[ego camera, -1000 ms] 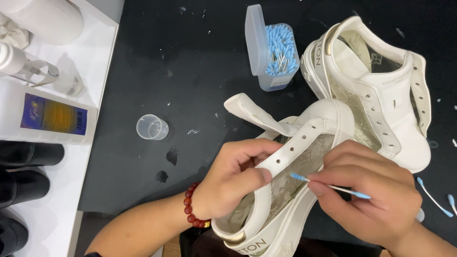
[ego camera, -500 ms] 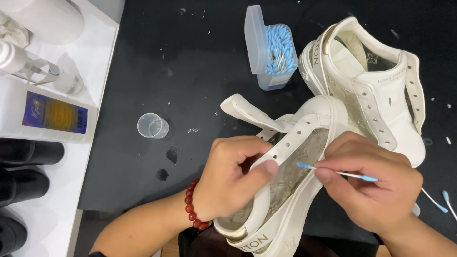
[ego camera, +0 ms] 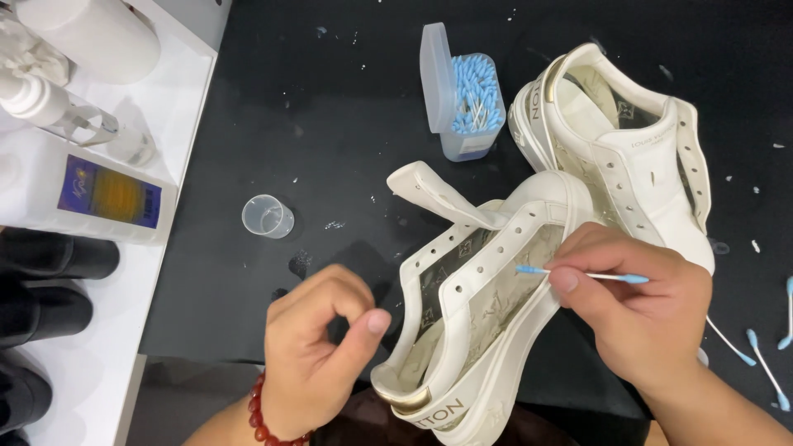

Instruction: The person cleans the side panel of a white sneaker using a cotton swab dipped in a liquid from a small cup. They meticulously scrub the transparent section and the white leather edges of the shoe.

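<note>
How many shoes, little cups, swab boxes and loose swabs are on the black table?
White shoes: 2, one by the hands, one behind.
Clear cups: 1
Open swab boxes: 1
Loose swabs on the table, at the right edge: 3
Swabs in the right hand: 1
Total: 8

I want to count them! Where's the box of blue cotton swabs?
The open clear box of blue cotton swabs stands at the top middle of the head view, on the black table, just left of the far white sneaker.
</note>
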